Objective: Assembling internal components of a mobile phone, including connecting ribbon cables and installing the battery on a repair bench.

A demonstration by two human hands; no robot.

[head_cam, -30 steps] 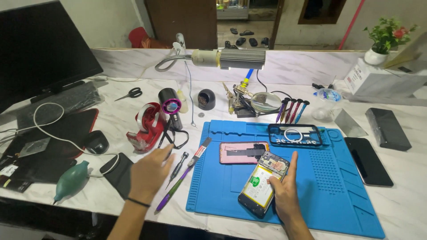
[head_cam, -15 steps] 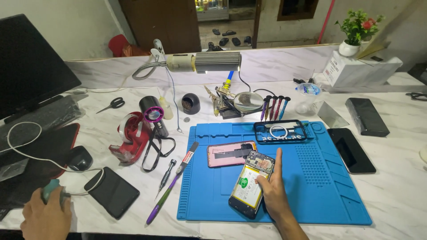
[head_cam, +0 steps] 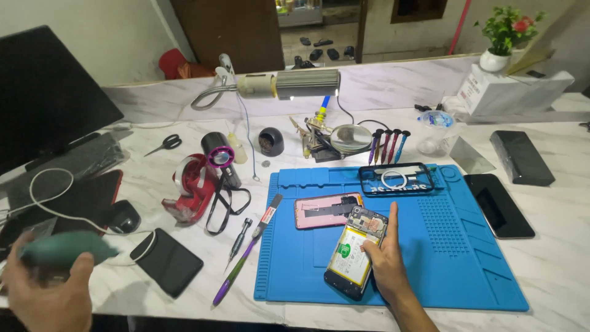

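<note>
Left hand (head_cam: 46, 295) grip clenched around green air blower (head_cam: 64, 249), right hand (head_cam: 384, 261) grip released, flat against opened phone (head_cam: 356, 252)

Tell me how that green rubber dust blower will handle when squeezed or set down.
The green dust blower in the left hand looks like a soft bulb, so it probably squashes easily. It seems light. Its rounded, tapering body may roll on the marble table.

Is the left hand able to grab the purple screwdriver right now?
Probably not straight away: the left hand is already wrapped around a green air blower. The purple screwdriver lies uncovered on the table, apart from it.
</note>
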